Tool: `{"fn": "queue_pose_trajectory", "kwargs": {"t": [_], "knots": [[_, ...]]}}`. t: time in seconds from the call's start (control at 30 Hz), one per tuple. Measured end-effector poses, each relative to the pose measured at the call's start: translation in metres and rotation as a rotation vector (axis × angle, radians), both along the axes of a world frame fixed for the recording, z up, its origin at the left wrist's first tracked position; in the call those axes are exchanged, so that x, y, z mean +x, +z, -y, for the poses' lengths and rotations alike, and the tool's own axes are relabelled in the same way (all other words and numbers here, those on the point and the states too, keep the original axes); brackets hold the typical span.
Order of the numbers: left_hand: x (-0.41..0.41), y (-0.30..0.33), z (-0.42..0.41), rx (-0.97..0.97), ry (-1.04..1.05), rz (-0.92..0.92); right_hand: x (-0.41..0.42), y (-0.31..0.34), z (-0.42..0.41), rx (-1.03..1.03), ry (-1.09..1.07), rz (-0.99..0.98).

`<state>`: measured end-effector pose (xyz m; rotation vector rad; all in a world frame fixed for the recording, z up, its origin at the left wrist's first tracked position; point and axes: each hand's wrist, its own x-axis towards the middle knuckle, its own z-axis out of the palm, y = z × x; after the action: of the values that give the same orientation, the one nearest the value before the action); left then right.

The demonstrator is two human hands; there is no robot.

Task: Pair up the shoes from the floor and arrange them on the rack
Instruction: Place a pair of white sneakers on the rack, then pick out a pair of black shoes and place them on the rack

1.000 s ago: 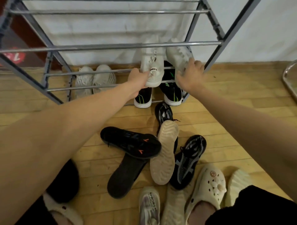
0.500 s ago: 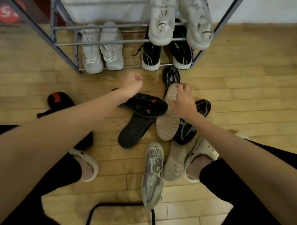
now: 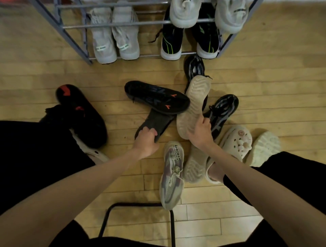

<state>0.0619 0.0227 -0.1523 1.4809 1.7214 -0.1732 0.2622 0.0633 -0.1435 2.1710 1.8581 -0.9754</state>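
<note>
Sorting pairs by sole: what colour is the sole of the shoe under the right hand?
Beige sole, seen in the head view.

the floor (image 3: 44, 74) is pale wooden boards laid in long strips running left to right, with short staggered joints and a slightly worn, yellowish finish. the light is dim and warm, brighter across the upper boards and darker toward the lower corners. along the top right edge a strip of white wall (image 3: 291, 1) meets the floor, though so little shows that its surface is hard to judge. at the bottom centre a thin black metal frame (image 3: 137, 205) stands on the boards, a horizontal bar with two legs coming down toward the lower edge; it may be part of a stool or chair.
</note>
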Motion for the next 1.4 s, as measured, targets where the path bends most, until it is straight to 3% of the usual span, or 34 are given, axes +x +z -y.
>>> {"fn": "queue_pose_trajectory", "kwargs": {"t": [0.33,0.53,0.63,0.77,0.9,1.07,1.17,1.3,1.4], "knots": [[-0.002,-0.004,-0.001,0.108,0.182,-0.241,-0.028,-0.003,0.007,0.213,0.145,0.068],[-0.012,-0.016,-0.004,0.060,0.181,-0.228,-0.042,-0.006,-0.001,0.265,0.257,0.070],[-0.015,-0.020,-0.006,0.032,0.180,-0.186,-0.044,-0.010,-0.011,0.311,0.139,-0.026],[-0.023,-0.022,-0.008,-0.010,0.184,-0.124,-0.059,-0.010,-0.037,0.307,-0.318,-0.297],[-0.032,-0.024,-0.008,-0.052,0.220,-0.037,-0.065,-0.013,-0.069,0.157,-0.702,-0.349],[-0.054,-0.025,-0.013,-0.123,0.185,0.149,-0.054,-0.013,-0.063,0.113,-0.684,-0.448],[-0.078,-0.020,-0.014,-0.026,0.225,0.184,-0.053,-0.010,-0.052,0.118,-0.648,-0.524],[-0.103,-0.004,-0.019,0.307,0.375,-0.028,-0.058,0.004,-0.045,0.125,-0.602,-0.614],[-0.121,0.004,-0.022,0.345,0.231,-0.128,-0.068,0.011,-0.040,0.076,-0.587,-0.710]]}}
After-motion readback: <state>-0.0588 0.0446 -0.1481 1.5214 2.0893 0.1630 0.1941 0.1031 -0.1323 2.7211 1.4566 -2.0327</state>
